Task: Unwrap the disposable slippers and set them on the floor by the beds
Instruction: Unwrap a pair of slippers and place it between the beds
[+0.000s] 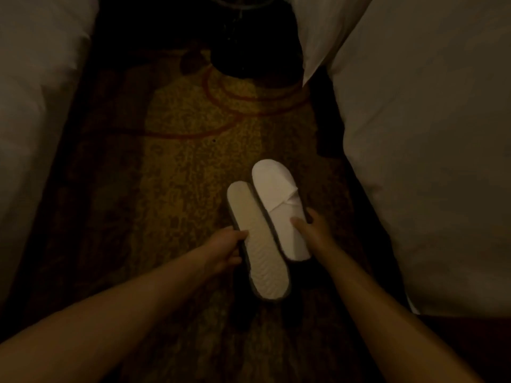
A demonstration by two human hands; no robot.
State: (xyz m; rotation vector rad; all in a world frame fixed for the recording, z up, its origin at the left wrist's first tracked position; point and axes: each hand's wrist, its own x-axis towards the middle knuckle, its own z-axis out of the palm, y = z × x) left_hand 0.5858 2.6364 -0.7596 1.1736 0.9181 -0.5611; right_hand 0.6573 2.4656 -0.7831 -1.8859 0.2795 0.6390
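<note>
Slippers were held over the carpet between two beds: left hand gripped the sole-up slipper, right hand gripped the upright slipper, fingers across its insole.

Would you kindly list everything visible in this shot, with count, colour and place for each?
Slippers: two, white, centre, held over the carpet; left slipper sole up, right slipper upper side up.
Beds: two, white; left bed at the left edge, right bed on the right.
Carpet: one, brown-gold with red lines, between the beds.
Dark object: one, black, top centre; too dim to identify.
Hands: two, bare; left hand grips the left slipper, right hand grips the right slipper.
</note>
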